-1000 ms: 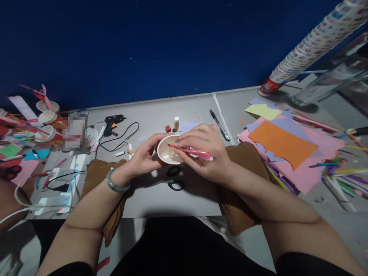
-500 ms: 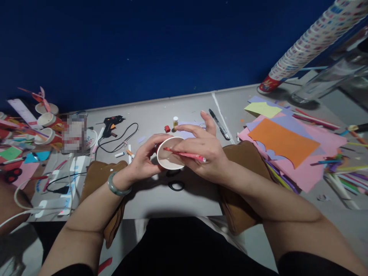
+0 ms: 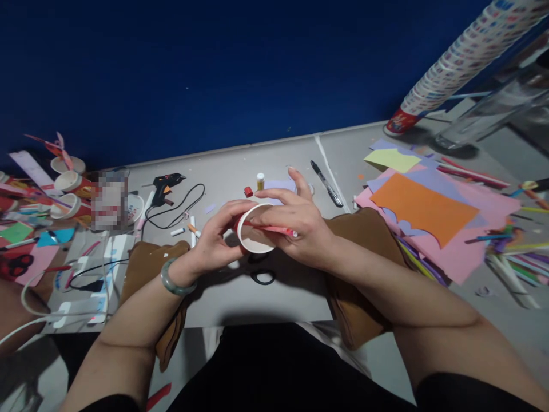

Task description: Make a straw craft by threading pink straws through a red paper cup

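Observation:
My left hand (image 3: 214, 237) is wrapped round the side of a paper cup (image 3: 258, 242), whose open mouth is tilted towards me. A thin red-pink stick (image 3: 282, 230) is pinched in my right hand (image 3: 304, 220); one end reaches into the cup's mouth, and the other, pale-tipped, points right. My right fingers lie over the cup's rim, partly inside, hiding some of the stick. The little finger is raised. Below the cup, dark scissors (image 3: 263, 282) lie on the table, partly covered. Behind it stand a small white-topped tube (image 3: 261, 182) and a red cap (image 3: 248, 191).
At left are a black glue gun (image 3: 165, 189) with its cord, a power strip (image 3: 110, 269) and decorated cups (image 3: 68, 182). On the right are a black marker (image 3: 326, 184), coloured paper (image 3: 424, 206) and a tall cup stack (image 3: 454, 68). Brown pads (image 3: 364, 274) lie under my forearms.
My right hand has shifted slightly left, carrying the stick further across the cup's mouth. The cup has turned a little, showing more of its red outer side.

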The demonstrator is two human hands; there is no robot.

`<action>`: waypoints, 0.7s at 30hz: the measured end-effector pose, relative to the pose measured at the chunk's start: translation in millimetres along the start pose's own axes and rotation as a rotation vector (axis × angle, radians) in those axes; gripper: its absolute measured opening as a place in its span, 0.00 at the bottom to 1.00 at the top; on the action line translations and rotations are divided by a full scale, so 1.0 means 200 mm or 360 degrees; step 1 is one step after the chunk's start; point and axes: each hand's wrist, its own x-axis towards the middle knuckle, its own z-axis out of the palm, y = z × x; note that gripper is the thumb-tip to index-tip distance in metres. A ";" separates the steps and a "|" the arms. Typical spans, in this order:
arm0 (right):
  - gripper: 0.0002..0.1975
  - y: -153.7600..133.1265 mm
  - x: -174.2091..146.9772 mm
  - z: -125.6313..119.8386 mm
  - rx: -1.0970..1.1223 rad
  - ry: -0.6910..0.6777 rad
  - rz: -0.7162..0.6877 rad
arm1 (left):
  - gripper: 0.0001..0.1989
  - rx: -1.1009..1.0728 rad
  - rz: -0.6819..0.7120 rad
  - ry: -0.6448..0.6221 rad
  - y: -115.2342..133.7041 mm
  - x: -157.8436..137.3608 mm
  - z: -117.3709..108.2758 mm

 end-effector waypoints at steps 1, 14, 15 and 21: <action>0.06 0.00 0.00 0.00 -0.0003 0.0014 0.0000 | 0.33 -0.0005 -0.0010 0.0004 0.00 0.00 0.00; 0.06 -0.01 0.00 0.01 -0.0061 0.0056 -0.0024 | 0.33 -0.0016 -0.0022 0.0000 -0.01 0.00 -0.02; 0.06 -0.02 -0.01 0.01 -0.0063 0.0061 -0.0027 | 0.33 -0.0007 -0.0026 0.0000 -0.01 0.00 -0.02; 0.05 -0.02 -0.01 0.02 -0.0059 0.0154 -0.0106 | 0.32 -0.0002 -0.0020 0.0034 0.00 0.00 -0.02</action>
